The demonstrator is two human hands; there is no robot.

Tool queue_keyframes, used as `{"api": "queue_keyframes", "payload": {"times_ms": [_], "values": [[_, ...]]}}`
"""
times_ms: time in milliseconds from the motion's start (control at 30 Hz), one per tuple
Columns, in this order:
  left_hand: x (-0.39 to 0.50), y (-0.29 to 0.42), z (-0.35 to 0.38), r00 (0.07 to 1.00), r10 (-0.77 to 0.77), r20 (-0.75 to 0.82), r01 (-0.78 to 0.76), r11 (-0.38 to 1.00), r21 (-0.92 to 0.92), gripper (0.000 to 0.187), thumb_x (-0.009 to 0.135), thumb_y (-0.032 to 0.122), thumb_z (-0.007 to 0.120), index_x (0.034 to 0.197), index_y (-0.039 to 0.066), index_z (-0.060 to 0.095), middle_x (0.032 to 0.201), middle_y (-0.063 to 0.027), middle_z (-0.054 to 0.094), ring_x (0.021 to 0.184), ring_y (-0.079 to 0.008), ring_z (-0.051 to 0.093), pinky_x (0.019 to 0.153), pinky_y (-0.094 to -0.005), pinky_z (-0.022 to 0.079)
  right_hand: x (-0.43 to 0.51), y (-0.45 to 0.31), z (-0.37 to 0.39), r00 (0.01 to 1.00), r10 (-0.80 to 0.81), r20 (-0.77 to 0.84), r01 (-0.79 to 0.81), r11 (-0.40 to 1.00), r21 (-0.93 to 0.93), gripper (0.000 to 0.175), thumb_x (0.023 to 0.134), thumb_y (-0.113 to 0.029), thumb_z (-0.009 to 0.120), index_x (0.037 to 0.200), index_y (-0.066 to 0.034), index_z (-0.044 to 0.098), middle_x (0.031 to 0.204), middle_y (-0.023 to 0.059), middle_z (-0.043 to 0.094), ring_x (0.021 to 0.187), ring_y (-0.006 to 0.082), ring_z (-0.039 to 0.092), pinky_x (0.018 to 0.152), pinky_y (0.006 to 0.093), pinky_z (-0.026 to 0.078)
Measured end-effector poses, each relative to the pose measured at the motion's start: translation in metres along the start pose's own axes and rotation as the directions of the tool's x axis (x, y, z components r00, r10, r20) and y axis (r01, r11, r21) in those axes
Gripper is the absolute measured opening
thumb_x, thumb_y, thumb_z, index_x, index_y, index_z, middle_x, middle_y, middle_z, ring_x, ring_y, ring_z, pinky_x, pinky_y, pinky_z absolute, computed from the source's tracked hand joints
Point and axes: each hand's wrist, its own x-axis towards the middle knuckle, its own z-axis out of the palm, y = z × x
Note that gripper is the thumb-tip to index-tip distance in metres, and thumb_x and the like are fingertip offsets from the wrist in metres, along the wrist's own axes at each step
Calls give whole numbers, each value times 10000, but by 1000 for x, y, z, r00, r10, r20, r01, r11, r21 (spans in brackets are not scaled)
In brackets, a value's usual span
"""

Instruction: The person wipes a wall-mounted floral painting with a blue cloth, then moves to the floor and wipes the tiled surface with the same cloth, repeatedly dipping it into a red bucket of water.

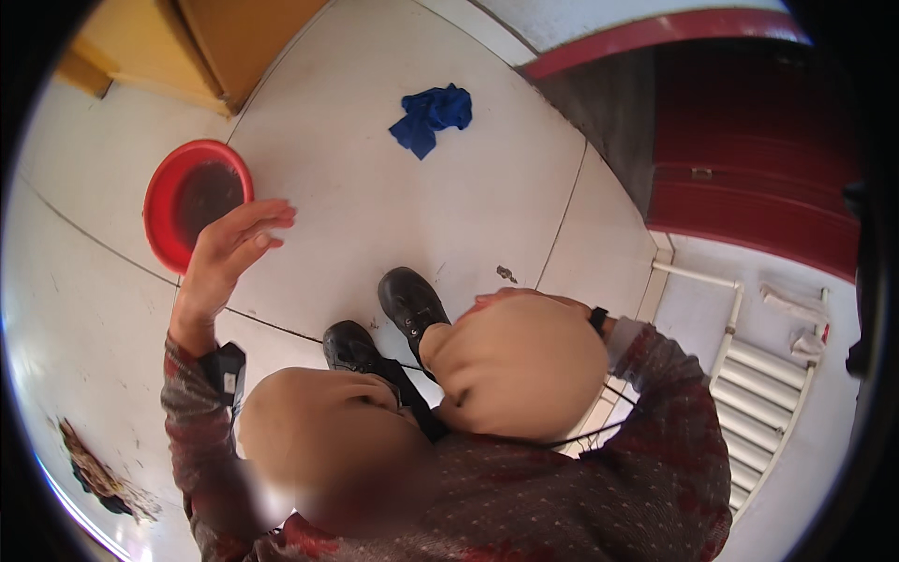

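My left hand (235, 246) is raised in front of a red plastic basin (160, 218), overlapping its near right rim in the view. The hand holds nothing, and its thumb is apart from the bent fingers. Dark, murky water (207, 193) covers the basin's bottom. My right hand (509, 293) is at the far side of my right knee (527, 358), which hides most of it; whether it grips anything does not show. A crumpled blue cloth (432, 116) lies on the tiled floor (337, 140), out of reach of both hands in the picture.
Black shoes (407, 298) are on the floor between my knees. A yellow wooden cabinet (246, 49) stands at the upper left. Dark red cabinetry (751, 161) and a white radiator (762, 393) line the right side. What looks like a mop head (98, 467) lies lower left.
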Motion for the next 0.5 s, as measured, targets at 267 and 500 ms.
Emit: {"api": "queue_keyframes", "payload": {"times_ms": [267, 500], "values": [[-58, 54, -34, 977, -137, -160, 161, 977, 143, 580, 925, 340, 681, 1327, -54, 537, 1259, -156, 632, 1183, -247, 598, 949, -372, 494, 29, -6, -183, 362, -293, -885, -16, 947, -320, 489, 942, -340, 667, 1265, 25, 619, 1221, 100, 670, 1138, 166, 594, 996, 315, 454], [-96, 78, -40, 905, -203, -374, 272, 952, 140, 635, 892, 421, 719, 1316, -24, 559, 1217, -139, 652, 1128, -244, 622, 901, -370, 517, 156, -118, -291, -129, -558, -820, -30, 829, -559, 969, 776, -610, 723, 1427, 46, 434, 1445, 284, 466, 1365, 397, 426, 1138, 424, 328]]}}
